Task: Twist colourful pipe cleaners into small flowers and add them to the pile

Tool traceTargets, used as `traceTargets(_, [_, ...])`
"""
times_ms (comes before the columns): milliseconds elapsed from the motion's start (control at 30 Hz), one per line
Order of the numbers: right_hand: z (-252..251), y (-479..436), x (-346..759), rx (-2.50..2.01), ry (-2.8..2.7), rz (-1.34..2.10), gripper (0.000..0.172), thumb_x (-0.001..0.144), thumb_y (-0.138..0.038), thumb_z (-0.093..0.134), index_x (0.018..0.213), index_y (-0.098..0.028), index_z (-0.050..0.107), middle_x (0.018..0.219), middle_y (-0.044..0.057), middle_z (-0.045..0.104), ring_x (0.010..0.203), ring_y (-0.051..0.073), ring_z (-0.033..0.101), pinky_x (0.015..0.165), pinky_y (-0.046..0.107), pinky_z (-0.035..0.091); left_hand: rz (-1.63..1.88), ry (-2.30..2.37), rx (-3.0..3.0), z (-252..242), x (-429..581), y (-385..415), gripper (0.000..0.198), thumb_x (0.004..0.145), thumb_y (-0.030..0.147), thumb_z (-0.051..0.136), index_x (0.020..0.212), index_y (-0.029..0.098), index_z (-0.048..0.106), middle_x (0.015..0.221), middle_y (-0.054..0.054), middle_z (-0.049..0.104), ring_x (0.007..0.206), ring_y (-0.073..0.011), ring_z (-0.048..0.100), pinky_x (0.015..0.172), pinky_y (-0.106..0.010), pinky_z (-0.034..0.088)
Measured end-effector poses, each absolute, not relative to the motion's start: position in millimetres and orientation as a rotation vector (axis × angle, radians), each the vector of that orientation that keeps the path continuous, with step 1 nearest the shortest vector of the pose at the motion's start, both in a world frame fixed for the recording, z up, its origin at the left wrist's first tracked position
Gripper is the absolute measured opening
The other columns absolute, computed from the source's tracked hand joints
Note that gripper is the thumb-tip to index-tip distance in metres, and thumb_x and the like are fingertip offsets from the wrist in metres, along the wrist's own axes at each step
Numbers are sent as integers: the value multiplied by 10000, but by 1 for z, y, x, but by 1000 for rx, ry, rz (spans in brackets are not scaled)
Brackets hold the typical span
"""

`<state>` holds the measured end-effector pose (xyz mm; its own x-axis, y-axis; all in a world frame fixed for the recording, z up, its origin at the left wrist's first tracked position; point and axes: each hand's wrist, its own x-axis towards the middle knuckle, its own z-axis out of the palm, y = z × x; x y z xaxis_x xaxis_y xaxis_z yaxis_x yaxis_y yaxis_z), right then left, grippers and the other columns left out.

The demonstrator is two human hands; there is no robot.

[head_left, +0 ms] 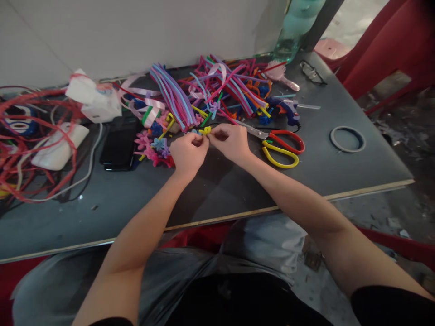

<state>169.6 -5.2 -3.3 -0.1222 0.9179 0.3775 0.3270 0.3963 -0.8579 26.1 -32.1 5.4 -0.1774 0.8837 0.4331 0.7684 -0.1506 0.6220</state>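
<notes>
In the head view I have my left hand (188,151) and right hand (229,142) pinched together on a small yellow pipe-cleaner piece (205,131), held just above the grey table (238,190) in front of the pile of coloured pipe cleaners (224,86), with the red-and-yellow scissors (282,146) just beside the right hand. It looks light, fuzzy and easily bent, so I judge fingertip pinches at its ends suit it best. It is short, bright yellow and twisted into a knot-like curl.

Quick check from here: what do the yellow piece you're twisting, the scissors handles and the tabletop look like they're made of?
Yellow piece, pinched between left hand and right hand: probably a fuzzy pipe cleaner, since it holds tight bends and looks matte. Scissors: handles look like glossy moulded plastic, red and yellow; the blade looks like bare metal. Tabletop: seemingly a board with a matte dark grey face; its front edge shows pale.
</notes>
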Motion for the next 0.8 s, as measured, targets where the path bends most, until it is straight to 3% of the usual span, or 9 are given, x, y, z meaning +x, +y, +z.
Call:
traceTargets(233, [-5,1,176,-1135,-1599,731,112,805,-263,709,751,-165,704,723,24,722,663,133,644,671,272,536,1255,1769,1944,0,18,-26,260,889,406,650,767,204,759,664,-35,733,669,-217,709,698,-326,500])
traceTargets(500, [-5,-6,173,-1038,-1661,805,89,814,-226,704,773,-150,724,782,40,742,717,143,675,723,290,568,1272,1728,1960,0,19,-23,281,799,269,693,549,197,585,533,16,629,526,-131,573,587,-276,425])
traceTargets(633, [-6,-4,175,-1000,-1627,862,165,840,-307,719,785,-151,722,769,43,731,717,148,684,727,301,582,1274,1665,1847,1,20,-25,346,843,262,636,511,195,562,474,26,562,490,-117,533,546,-264,411])
traceTargets(800, [-14,8,177,-952,-1528,1066,350,823,-501,755,831,-154,710,712,29,699,652,127,666,636,266,584,1381,1604,1812,2,11,-19,254,931,369,593,816,209,754,698,-2,727,615,-143,644,622,-268,492])
